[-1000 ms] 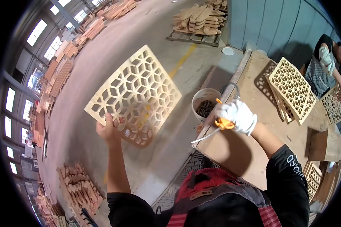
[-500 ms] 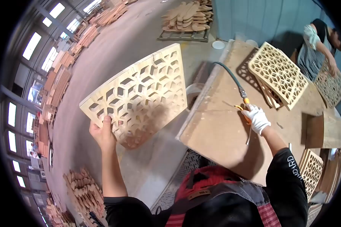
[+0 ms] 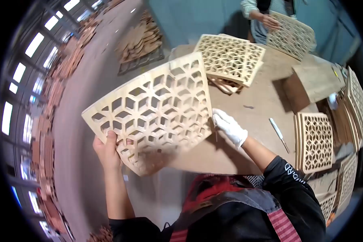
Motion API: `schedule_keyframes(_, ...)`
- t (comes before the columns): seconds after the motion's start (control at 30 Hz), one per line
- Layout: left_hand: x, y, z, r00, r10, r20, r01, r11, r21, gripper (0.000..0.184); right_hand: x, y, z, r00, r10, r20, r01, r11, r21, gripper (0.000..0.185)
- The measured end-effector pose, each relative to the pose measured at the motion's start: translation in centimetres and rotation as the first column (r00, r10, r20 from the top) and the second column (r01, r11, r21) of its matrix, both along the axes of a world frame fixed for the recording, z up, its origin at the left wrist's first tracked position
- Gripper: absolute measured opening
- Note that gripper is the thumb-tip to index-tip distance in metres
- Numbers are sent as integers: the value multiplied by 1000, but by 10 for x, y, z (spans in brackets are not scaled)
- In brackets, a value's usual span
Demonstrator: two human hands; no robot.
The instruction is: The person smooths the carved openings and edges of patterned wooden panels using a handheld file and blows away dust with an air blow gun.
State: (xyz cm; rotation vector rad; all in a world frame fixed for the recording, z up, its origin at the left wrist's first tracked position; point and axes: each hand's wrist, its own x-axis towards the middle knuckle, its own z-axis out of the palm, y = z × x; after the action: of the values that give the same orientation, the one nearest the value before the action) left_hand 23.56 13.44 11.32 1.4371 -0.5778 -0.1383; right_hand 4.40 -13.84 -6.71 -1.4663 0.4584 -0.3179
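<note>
Nearest us is the dark apron [image 3: 222, 213], with red-striped straps. On our right black sleeve [image 3: 288, 179] we can read "RD" at the end of some white capitals; creases blur the rest.

Our bare left hand [image 3: 107, 155] grips a pale wooden lattice panel [image 3: 152, 112] at its lower left, thumb on the front, fingers behind. The panel is raised before us, partly over the table [image 3: 258, 101], broad face towards us. Its long axis slants from lower left to upper right, as does the plain upper edge. Our white-gloved right hand [image 3: 230, 127] is at the panel's right edge, fingers extended; we cannot tell whether they grip it.

Beyond, a white-handled tool [image 3: 276, 128] lies near upright lattice panels [image 3: 316, 141]. Further off are a brown box [image 3: 316, 82] and a pile of lattice panels [image 3: 226, 58]. Across the table, a co-worker's hand [image 3: 270, 22] grips another panel [image 3: 292, 38] by its edge. Farther left, shaped boards [image 3: 143, 40] lie on a pallet [image 3: 141, 60].
</note>
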Motion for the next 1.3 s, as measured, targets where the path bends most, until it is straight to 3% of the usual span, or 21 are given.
schedule_keyframes(0.07,-7,-18,12,995,-95,-20,96,994,45,37,-17,6,-2,998,-46,42,44,998,54,51)
schedule_keyframes(0.1,-9,-25,17,986,-157,-52,159,987,39,34,-25,7,-11,993,-105,-47,104,994,-15,48)
schedule_keyframes(0.2,-20,-49,30,928,-339,-156,348,937,38,27,-63,16,-54,974,-223,39,225,971,-80,46)
schedule_keyframes(0.23,-30,-57,32,915,-358,-183,374,926,56,26,-76,24,-39,966,-257,32,255,965,54,44)
schedule_keyframes(0.33,-45,-74,38,858,-461,-226,489,869,82,24,-102,43,-23,932,-362,-32,363,932,20,44)
schedule_keyframes(0.37,-47,-78,37,841,-488,-232,520,848,100,23,-114,52,-7,913,-385,-136,373,922,-104,46)
schedule_keyframes(0.43,-54,-84,38,800,-556,-224,588,801,112,23,-124,69,7,892,-440,-102,444,895,29,47)
schedule_keyframes(0.47,-60,-85,40,782,-583,-220,613,782,109,23,-130,75,9,881,-465,-82,471,877,96,47)
schedule_keyframes(0.53,-76,-87,47,752,-628,-201,654,749,108,22,-139,74,-31,877,-479,-28,480,876,43,46)
schedule_keyframes(0.6,-83,-89,51,746,-637,-195,663,736,134,21,-142,75,-43,871,-490,-31,488,871,-62,44)
schedule_keyframes(0.63,-86,-91,55,750,-630,-203,660,735,158,20,-142,78,-41,869,-492,58,471,857,211,36)
schedule_keyframes(0.73,-82,-105,59,749,-619,-238,660,728,185,22,-155,78,-22,845,-531,65,484,810,331,28)
schedule_keyframes(0.77,-77,-113,56,756,-610,-237,652,736,183,24,-159,71,-16,816,-575,66,549,805,224,24)
schedule_keyframes(0.8,-73,-121,53,764,-601,-237,642,745,181,25,-162,66,3,785,-614,80,535,738,412,25)
schedule_keyframes(0.87,-67,-137,43,730,-641,-236,675,730,105,30,-172,38,4,761,-644,80,580,730,363,27)
schedule_keyframes(0.9,-72,-144,44,732,-635,-246,668,740,77,31,-177,20,-3,757,-627,182,504,739,448,30)
schedule_keyframes(1.0,-80,-162,33,728,-627,-277,654,756,9,33,-205,-3,40,764,-626,156,568,768,297,37)
schedule_keyframes(1.03,-83,-168,28,725,-629,-280,650,760,-23,33,-216,-10,55,780,-607,153,528,770,359,38)
schedule_keyframes(1.13,-89,-188,10,720,-637,-274,644,761,-79,34,-244,-33,74,767,-608,204,550,787,278,32)
schedule_keyframes(1.2,-101,-201,4,694,-678,-241,669,732,-132,36,-256,-48,79,748,-619,237,527,772,354,31)
schedule_keyframes(1.3,-118,-215,-2,690,-700,-185,683,714,-151,42,-274,-65,92,742,-618,258,538,780,321,28)
